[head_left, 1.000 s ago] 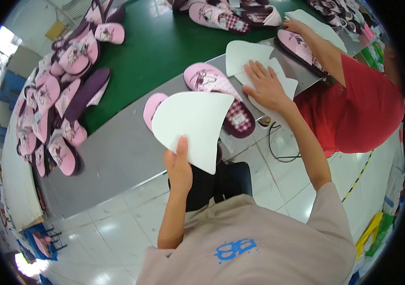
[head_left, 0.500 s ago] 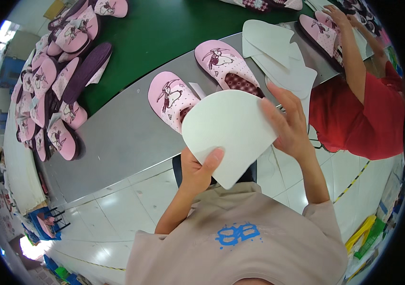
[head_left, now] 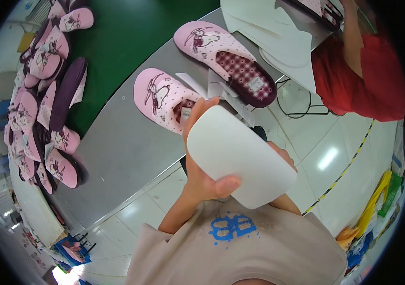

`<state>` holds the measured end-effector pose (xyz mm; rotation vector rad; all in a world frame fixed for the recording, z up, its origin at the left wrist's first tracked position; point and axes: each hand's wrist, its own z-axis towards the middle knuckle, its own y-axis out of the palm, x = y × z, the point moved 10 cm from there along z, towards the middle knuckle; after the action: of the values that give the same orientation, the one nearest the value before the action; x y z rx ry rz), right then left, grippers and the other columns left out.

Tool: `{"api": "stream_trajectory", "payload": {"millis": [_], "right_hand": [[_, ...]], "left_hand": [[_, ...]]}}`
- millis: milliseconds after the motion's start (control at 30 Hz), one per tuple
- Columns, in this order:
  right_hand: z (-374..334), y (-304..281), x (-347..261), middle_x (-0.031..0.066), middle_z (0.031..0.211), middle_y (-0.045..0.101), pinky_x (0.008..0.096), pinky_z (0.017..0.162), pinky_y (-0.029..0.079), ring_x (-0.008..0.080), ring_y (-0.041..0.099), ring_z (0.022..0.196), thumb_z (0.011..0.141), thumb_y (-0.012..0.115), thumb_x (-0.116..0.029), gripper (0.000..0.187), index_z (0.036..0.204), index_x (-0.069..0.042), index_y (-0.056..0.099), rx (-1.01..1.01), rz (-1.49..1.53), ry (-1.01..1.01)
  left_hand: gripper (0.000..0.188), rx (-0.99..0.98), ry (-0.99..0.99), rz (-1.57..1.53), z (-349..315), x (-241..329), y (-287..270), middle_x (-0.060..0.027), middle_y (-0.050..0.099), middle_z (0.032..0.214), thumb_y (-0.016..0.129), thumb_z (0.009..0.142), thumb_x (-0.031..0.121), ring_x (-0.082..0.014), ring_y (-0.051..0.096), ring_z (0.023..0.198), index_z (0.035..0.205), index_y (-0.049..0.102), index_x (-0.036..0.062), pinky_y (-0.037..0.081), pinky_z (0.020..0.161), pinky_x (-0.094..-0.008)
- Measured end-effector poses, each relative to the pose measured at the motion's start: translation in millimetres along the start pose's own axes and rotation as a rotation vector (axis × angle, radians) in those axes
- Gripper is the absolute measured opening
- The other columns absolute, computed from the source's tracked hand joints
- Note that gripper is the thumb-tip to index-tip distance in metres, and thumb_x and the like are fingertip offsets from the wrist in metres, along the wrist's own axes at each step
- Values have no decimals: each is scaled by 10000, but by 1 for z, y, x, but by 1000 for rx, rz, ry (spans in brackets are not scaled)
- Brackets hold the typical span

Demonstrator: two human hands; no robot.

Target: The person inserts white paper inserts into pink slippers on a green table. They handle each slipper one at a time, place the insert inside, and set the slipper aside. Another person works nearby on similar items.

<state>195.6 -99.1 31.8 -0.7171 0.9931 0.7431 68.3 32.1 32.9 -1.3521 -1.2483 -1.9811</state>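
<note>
A white card insert (head_left: 240, 152) is held up before my chest, curved into a bend with its rounded face upward. My left hand (head_left: 205, 175) grips its left side, thumb on the face and fingers along the far edge. My right hand (head_left: 283, 156) is mostly hidden behind the card; only fingers show at its right edge, closed against it. Just beyond lie two pink slippers with a printed animal: the left slipper (head_left: 157, 97), partly hidden by my fingers, and the right slipper (head_left: 207, 42), showing its checked insole. Paper tags (head_left: 216, 85) hang between them.
Several flat white cards (head_left: 278, 38) lie at the far right of the grey table (head_left: 121, 156). A heap of pink slippers (head_left: 36, 114) is at the left, beside a green surface (head_left: 121, 38). A co-worker's red clothing (head_left: 354, 80) and arm are at the right.
The card went from nearly flat to bent and turned. My right hand moved from its upper right edge to behind it. The view shifted, showing more of the right slipper.
</note>
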Motion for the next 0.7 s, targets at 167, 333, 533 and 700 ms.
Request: {"api": "stream_trajectory", "payload": {"millis": [167, 333, 533, 700], "right_hand": [[25, 25, -22, 181, 993, 782, 346, 683, 568, 281, 721, 761, 903, 650, -66, 322, 1146, 133, 723, -261, 227, -191], [26, -22, -26, 361, 1191, 677, 428, 813, 579, 375, 714, 992, 1033, 573, -355, 471, 1046, 75, 767, 54, 179, -359], [27, 38, -42, 361, 1433, 522, 450, 976, 536, 378, 627, 1191, 865, 816, -306, 536, 1181, 113, 706, -124, 190, -161], [23, 23, -36, 324, 1429, 519, 394, 949, 531, 339, 631, 1134, 877, 766, -224, 511, 1210, 147, 655, -138, -1, -193]], "left_hand": [[1336, 125, -155, -10, -21, 24, -30, -197, 713, 1174, 876, 672, 412, -268, 740, 998, 1682, 104, 2, 624, 866, -389], [1359, 305, 32, 201, -25, 43, -68, -169, 708, 1104, 850, 715, 619, -216, 747, 923, 1666, 127, -30, 651, 786, -338], [1328, -74, 249, 201, -13, 36, -30, -148, 644, 1221, 921, 717, 334, -240, 671, 1037, 1682, 70, 5, 569, 884, -355], [1014, 67, 194, 210, -4, 63, -59, -139, 643, 1207, 794, 843, 150, -220, 665, 985, 1650, 200, -1, 564, 865, -337]]}}
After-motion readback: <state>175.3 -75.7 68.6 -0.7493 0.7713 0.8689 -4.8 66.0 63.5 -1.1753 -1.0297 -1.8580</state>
